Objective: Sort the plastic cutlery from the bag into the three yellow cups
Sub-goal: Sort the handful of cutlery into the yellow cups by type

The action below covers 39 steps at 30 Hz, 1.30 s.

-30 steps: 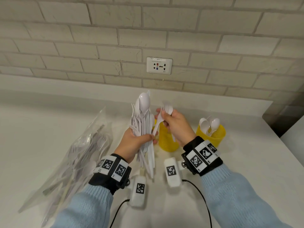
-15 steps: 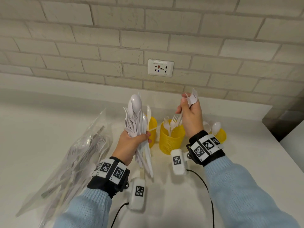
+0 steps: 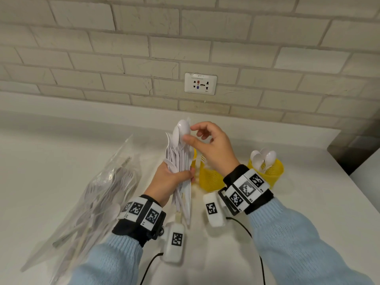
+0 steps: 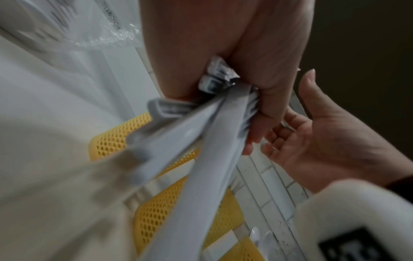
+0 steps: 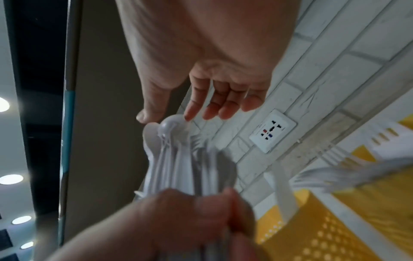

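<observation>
My left hand (image 3: 176,177) grips a thick bundle of white plastic cutlery (image 3: 180,159) upright over the counter; its handles (image 4: 201,141) fan out below the fist. My right hand (image 3: 190,132) is at the top of the bundle, thumb and forefinger pinching the bowl of the topmost spoon (image 5: 172,123). Behind my right wrist stands a yellow mesh cup (image 3: 207,179) with forks (image 5: 335,159) in it. Another yellow cup (image 3: 271,171), at the right, holds spoons. Only a sliver of the third yellow cup (image 3: 194,156) shows behind the bundle.
A clear plastic bag (image 3: 92,192) with more cutlery lies on the white counter (image 3: 298,202) at the left. A brick wall with a socket (image 3: 200,84) runs along the back. The counter ends at the right beside a dark gap (image 3: 349,149).
My right hand let go of the fork it held over the middle cup and moved left to the top spoon of the bundle. The left hand kept holding the bundle.
</observation>
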Tool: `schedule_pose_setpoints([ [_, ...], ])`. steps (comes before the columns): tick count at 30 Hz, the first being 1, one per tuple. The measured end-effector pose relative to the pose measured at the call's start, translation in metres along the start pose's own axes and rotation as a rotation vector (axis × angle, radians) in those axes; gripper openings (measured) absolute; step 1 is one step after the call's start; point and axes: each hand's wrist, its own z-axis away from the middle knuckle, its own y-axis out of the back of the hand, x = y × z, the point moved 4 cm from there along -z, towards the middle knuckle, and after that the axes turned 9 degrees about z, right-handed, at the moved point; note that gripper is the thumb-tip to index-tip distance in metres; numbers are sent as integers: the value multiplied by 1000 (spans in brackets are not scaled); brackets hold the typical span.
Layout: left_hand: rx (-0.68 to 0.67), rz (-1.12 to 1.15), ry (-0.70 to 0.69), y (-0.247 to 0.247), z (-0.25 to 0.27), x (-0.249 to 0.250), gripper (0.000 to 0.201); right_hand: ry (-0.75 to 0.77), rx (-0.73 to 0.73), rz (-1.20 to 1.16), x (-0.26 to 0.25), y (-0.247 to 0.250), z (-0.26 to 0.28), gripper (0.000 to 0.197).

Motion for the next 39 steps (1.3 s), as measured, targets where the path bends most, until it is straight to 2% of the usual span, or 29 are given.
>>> schedule_pose_setpoints([
  [3,-11,-45,6,0,0,-3,29,-83,-23,-29,-4,-5,-3,23],
  [5,-16,-59,9,1,0,-3,26,-129,-31,-128,-7,-3,-4,19],
  [8,-20,-79,9,4,1,-2,25,-175,46,-305,-15,8,-4,5],
  [11,30,-93,1,6,1,-3,25,-107,186,-404,-25,28,-8,4],
  [13,59,-97,-6,6,1,-3,27,-58,198,-442,-29,33,-8,5],
  [15,73,-123,-20,5,-1,-3,33,-81,145,-361,-29,26,-4,6],
  [19,85,-184,-43,0,-4,-4,29,-124,-7,26,-21,0,11,42],
  [21,77,-212,-48,-3,-4,-5,26,-124,0,120,-20,-6,17,42],
  [23,82,-224,-41,-2,-5,-8,28,-139,13,112,-19,-6,17,37],
  [26,105,-232,-21,1,-6,-12,38,-170,14,-66,-18,0,15,36],
  [28,109,-221,-18,2,-6,-14,40,-192,31,-162,-21,6,13,28],
  [31,104,-197,-21,2,-7,-15,42,-179,104,-299,-28,26,9,10],
  [34,97,-181,-17,3,-10,-16,46,-140,301,-390,-24,64,0,8],
  [36,86,-157,-12,4,-10,-17,38,-112,446,-388,-16,93,-5,10],
  [39,44,-124,9,1,-10,-17,28,-62,560,-332,7,128,-7,4],
])
